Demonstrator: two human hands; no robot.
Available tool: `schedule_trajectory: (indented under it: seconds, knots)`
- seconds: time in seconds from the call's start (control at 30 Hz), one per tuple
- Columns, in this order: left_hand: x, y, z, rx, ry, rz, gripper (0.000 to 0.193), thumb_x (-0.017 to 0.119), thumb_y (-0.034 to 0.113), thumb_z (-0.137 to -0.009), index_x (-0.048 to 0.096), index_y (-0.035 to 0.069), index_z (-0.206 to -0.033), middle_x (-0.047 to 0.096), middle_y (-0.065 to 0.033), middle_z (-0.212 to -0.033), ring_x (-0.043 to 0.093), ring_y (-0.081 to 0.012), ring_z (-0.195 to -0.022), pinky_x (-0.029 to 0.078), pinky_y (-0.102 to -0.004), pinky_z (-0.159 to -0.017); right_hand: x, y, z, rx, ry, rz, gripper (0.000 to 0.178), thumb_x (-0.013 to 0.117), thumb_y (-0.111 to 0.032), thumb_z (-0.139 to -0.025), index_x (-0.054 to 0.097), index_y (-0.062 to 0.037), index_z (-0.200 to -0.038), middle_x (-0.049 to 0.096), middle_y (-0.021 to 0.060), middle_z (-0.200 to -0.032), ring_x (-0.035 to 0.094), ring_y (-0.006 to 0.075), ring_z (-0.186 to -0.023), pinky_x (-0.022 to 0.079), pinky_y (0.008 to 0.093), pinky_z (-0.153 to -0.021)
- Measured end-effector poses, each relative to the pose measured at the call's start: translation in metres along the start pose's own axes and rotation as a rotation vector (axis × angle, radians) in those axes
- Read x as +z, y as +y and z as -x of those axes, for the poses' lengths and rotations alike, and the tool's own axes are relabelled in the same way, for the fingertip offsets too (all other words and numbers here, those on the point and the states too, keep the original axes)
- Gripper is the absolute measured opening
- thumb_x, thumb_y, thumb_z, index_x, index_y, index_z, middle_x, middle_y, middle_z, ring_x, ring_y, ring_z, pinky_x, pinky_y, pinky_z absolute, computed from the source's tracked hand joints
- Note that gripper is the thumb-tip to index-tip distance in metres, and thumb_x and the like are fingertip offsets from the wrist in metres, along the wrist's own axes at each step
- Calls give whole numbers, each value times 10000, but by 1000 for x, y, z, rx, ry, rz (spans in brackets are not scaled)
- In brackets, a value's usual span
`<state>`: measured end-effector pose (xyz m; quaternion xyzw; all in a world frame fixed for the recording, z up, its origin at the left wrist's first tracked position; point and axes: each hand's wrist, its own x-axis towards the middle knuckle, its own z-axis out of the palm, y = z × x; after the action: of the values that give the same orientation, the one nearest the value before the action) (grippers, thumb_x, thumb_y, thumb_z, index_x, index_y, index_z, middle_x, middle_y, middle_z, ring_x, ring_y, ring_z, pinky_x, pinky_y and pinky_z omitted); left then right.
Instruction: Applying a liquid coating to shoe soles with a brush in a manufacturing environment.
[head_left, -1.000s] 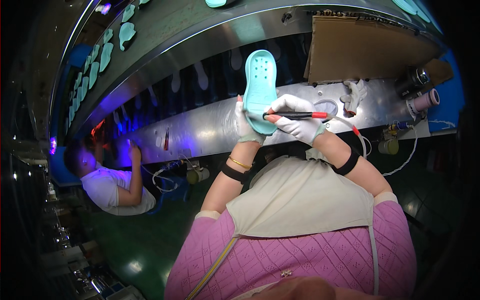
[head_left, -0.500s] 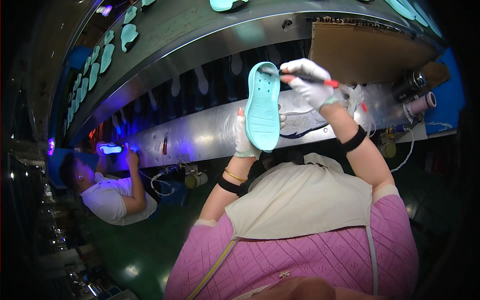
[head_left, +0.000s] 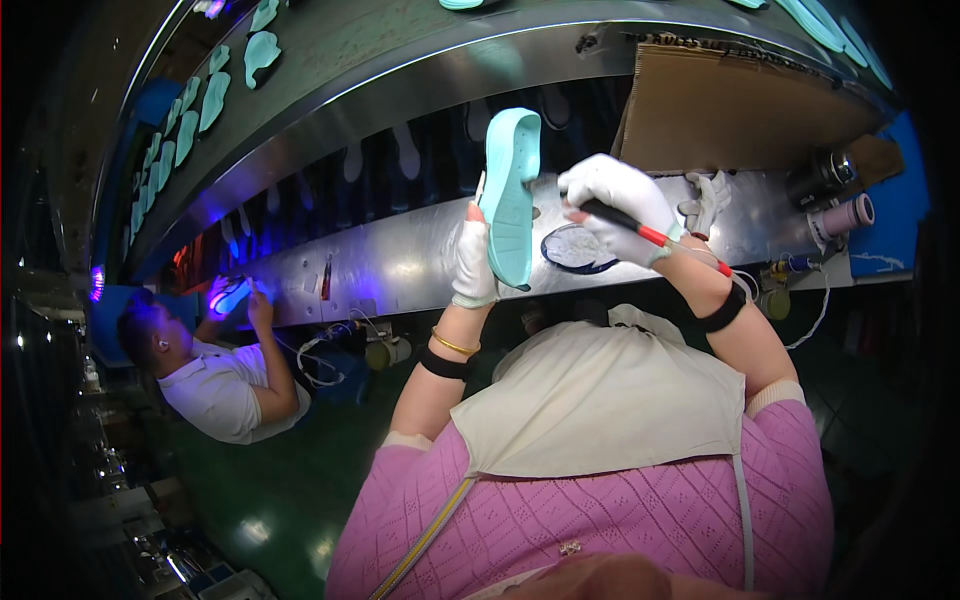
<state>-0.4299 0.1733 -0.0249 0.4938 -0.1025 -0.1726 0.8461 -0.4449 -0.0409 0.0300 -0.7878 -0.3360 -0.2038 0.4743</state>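
Observation:
My left hand [head_left: 474, 255], in a white glove with bare fingertips, is closed around the edge of a turquoise shoe sole [head_left: 511, 215]. The sole stands heel up and tilted, its raised side wall showing. To the right of it, my gloved right hand [head_left: 620, 208] grips a brush [head_left: 625, 222] with a black-and-red handle and a thin line at its rear. The brush tip is not clearly visible and stands apart from the sole. Below that hand, a dark-rimmed oval dish [head_left: 578, 247] with whitish contents rests on the metal bench.
The metal bench [head_left: 400, 250] runs beneath a conveyor [head_left: 350, 45] carrying several turquoise pieces. A cardboard sheet [head_left: 735, 110], white gloves [head_left: 706, 205], a black cylinder [head_left: 815, 178] and a pink-topped bottle [head_left: 848, 213] stand right. A co-worker [head_left: 225, 370] sits left under blue light.
The brush has come off the sole and moved down and right toward the dish. My left hand has turned the sole onto its side and shifted it slightly left.

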Motion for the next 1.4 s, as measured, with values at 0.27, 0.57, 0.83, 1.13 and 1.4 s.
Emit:
schedule_trajectory:
  seconds: [0.27,0.57,0.83,1.13,1.4]
  knots:
    - [5,21,-4,111,-61,-10,597,259,460,-969,222,75,-1423,548,-132,-1171,574,-171,-969,453,-295,-861,2,-16,-5,437,-236,-163,133,711,-29,-730,612,-43,-817,602,58,-815,593,171,-777,475,284,-705]
    - [6,111,-40,238,-50,-77,748,164,566,-924,343,-38,-1327,545,-296,-1130,611,-312,-937,502,-389,-838,-21,-17,-9,480,109,-450,72,652,-6,-799,625,-26,-862,643,41,-881,590,94,-795,484,235,-724]
    - [-66,258,-169,211,545,-637,337,470,262,-905,569,13,-1111,631,-123,-1044,591,-245,-986,471,-361,-835,-11,-18,0,538,244,-443,94,663,-5,-789,633,-26,-875,647,44,-902,588,90,-839,475,236,-777]
    - [-196,320,-198,271,580,-2172,430,557,206,-761,575,89,-1174,577,-156,-1155,546,-323,-1059,410,-373,-936,-7,-14,4,498,320,-445,208,699,34,-742,612,-41,-916,634,43,-948,597,96,-864,485,227,-798]
    - [-145,305,-137,611,476,-1692,234,677,213,-762,665,40,-920,649,-112,-899,598,-196,-846,417,-302,-848,-16,-9,19,586,244,-391,181,675,32,-757,602,-48,-902,622,57,-978,585,126,-906,470,252,-823]
